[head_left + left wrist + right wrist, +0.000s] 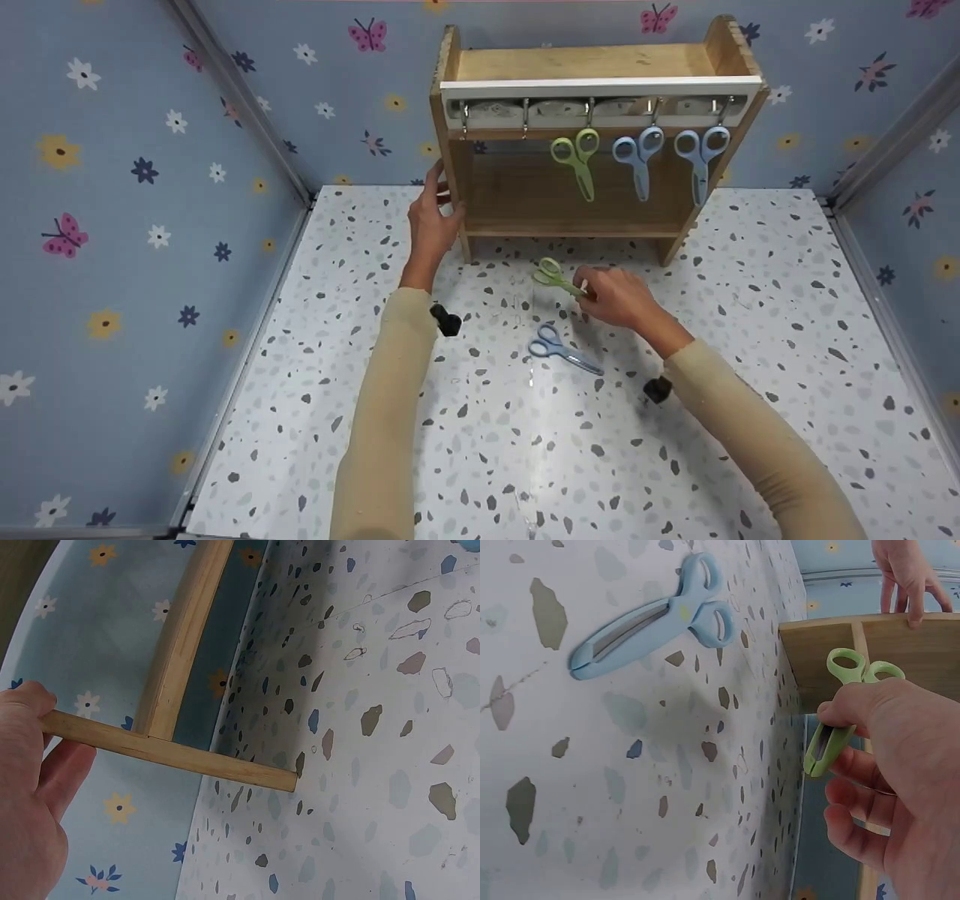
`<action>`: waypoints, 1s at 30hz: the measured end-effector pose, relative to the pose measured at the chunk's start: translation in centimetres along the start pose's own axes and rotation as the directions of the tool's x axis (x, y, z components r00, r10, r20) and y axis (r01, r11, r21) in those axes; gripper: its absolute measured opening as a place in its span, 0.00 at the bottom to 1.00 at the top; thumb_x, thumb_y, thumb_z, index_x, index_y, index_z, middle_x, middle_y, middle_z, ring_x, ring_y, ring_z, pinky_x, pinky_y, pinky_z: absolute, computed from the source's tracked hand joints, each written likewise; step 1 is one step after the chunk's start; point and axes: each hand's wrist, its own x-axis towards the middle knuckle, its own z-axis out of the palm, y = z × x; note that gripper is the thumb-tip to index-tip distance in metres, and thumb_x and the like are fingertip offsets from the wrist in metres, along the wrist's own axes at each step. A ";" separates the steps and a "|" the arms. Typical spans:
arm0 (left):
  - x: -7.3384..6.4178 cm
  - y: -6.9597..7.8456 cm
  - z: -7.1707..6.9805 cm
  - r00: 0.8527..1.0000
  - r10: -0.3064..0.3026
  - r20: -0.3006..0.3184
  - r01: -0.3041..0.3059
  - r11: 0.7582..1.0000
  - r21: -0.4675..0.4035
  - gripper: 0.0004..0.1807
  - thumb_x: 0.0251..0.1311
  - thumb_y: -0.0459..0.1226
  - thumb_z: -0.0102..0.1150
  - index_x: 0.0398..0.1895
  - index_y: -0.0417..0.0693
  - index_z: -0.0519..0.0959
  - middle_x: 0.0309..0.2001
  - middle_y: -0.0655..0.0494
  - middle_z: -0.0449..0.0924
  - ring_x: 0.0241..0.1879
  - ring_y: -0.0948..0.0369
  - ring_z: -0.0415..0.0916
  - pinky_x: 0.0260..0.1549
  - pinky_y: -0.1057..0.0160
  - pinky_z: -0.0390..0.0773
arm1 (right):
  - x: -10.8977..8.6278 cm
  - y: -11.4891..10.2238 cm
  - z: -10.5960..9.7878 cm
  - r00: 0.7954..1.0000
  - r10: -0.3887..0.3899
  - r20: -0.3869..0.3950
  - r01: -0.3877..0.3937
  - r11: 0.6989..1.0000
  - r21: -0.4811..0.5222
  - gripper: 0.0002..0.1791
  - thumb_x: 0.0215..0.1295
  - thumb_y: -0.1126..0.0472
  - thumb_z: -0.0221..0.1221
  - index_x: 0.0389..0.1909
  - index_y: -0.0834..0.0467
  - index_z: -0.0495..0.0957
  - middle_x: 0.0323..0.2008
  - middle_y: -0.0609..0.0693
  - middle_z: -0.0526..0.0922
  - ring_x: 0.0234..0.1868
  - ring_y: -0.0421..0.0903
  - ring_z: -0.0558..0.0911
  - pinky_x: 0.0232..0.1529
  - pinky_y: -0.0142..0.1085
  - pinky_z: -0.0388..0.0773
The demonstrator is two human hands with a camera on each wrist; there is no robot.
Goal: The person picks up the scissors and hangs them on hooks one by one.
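Observation:
My left hand (433, 229) grips the left side panel of a wooden rack (570, 64), thumb and fingers on either side of the board (187, 755). With thumb and fingers, my right hand (619, 298) pinches green scissors (550, 273) by their covered blades, in front of the rack. Their handle loops (847, 664) point away from the palm, towards the rack. Blue scissors (564, 349) lie on the table, nearer to me than the right hand. From the rack's hooks hang green scissors (577, 159) and two blue pairs (639, 159), (701, 161).
The hook strip (480, 111) runs across the rack's upper front, its two leftmost hooks bare. The rack stands at the back of a speckled white table (315, 420). Flower-patterned walls (112, 262) enclose the table at the back and sides.

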 end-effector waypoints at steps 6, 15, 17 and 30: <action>0.0 0.0 0.0 1.000 -0.013 0.006 0.013 1.000 0.000 0.41 0.80 0.33 0.65 0.91 0.49 0.61 0.73 0.37 0.84 0.68 0.42 0.87 0.71 0.43 0.85 | 0.2 0.0 -0.9 1.000 -0.016 -0.023 0.016 1.000 0.000 0.09 0.73 0.62 0.69 0.50 0.60 0.87 0.37 0.59 0.95 0.32 0.54 0.89 0.35 0.54 0.86; 0.0 0.0 0.0 1.000 -0.021 0.015 0.021 1.000 -0.015 0.41 0.80 0.33 0.65 0.91 0.50 0.60 0.73 0.37 0.83 0.69 0.42 0.86 0.72 0.41 0.84 | 0.6 -0.2 -1.8 0.999 -0.009 -0.044 0.009 1.000 0.001 0.11 0.73 0.62 0.69 0.52 0.60 0.87 0.38 0.59 0.95 0.31 0.53 0.87 0.31 0.48 0.83; 0.1 -0.1 0.1 1.000 -0.018 0.013 0.019 1.000 -0.013 0.41 0.80 0.33 0.65 0.91 0.50 0.60 0.73 0.37 0.83 0.68 0.42 0.86 0.72 0.41 0.84 | 0.7 -0.3 -1.9 0.999 -0.006 -0.043 0.006 1.000 0.002 0.10 0.73 0.62 0.69 0.52 0.59 0.87 0.38 0.59 0.95 0.32 0.54 0.88 0.31 0.48 0.83; 0.0 0.1 0.0 1.000 -0.004 0.002 0.004 1.000 -0.001 0.41 0.79 0.32 0.66 0.90 0.49 0.61 0.72 0.37 0.84 0.67 0.42 0.87 0.72 0.44 0.86 | 1.1 -0.8 -2.5 0.998 -0.012 -0.064 0.011 1.000 -0.020 0.10 0.74 0.61 0.69 0.52 0.57 0.88 0.38 0.57 0.94 0.32 0.55 0.87 0.32 0.51 0.83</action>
